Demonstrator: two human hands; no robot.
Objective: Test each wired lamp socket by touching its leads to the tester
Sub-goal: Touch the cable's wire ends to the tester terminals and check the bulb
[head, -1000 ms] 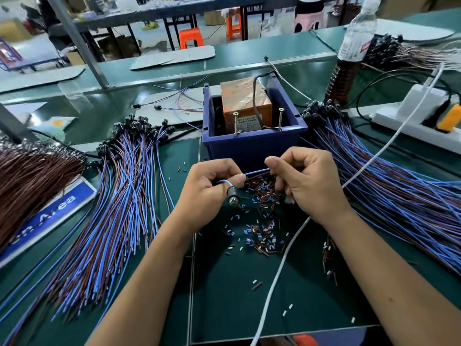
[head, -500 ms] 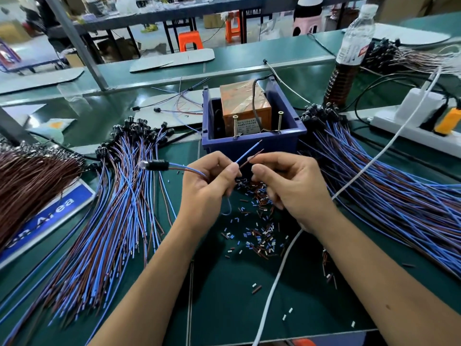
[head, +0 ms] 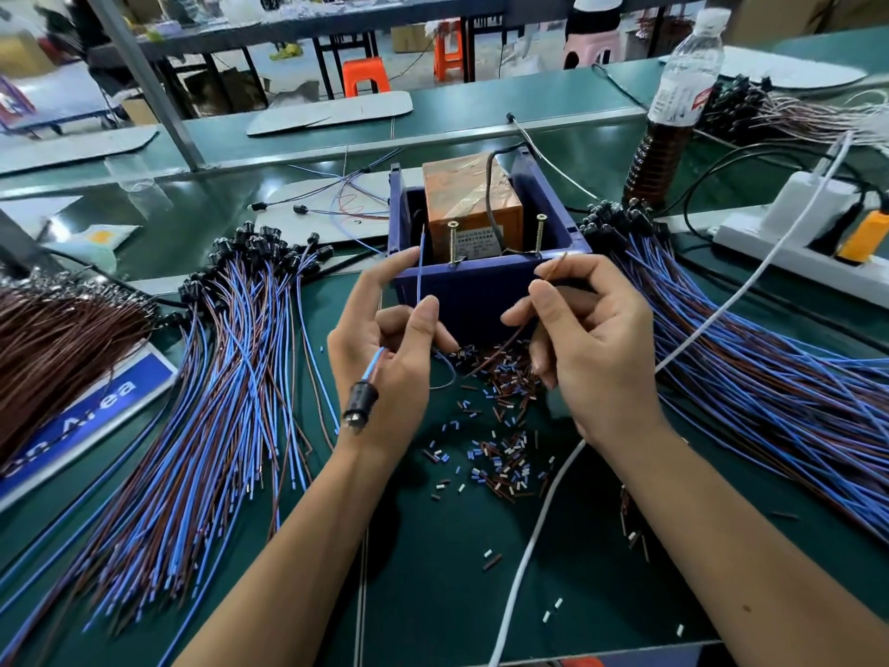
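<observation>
I take the blue tester box (head: 486, 293) as my landmark. Just in front of it, my left hand (head: 385, 358) pinches the blue lead (head: 420, 267) upright, and the black lamp socket (head: 360, 407) hangs below this hand. My right hand (head: 584, 339) pinches the brown lead (head: 553, 268) and points it at the right screw (head: 539, 237). I think the leads are spread so that each meets its own screw; the left screw (head: 452, 243) stands near the blue tip. No contact shows yet. The bare wire tips are too small to judge.
</observation>
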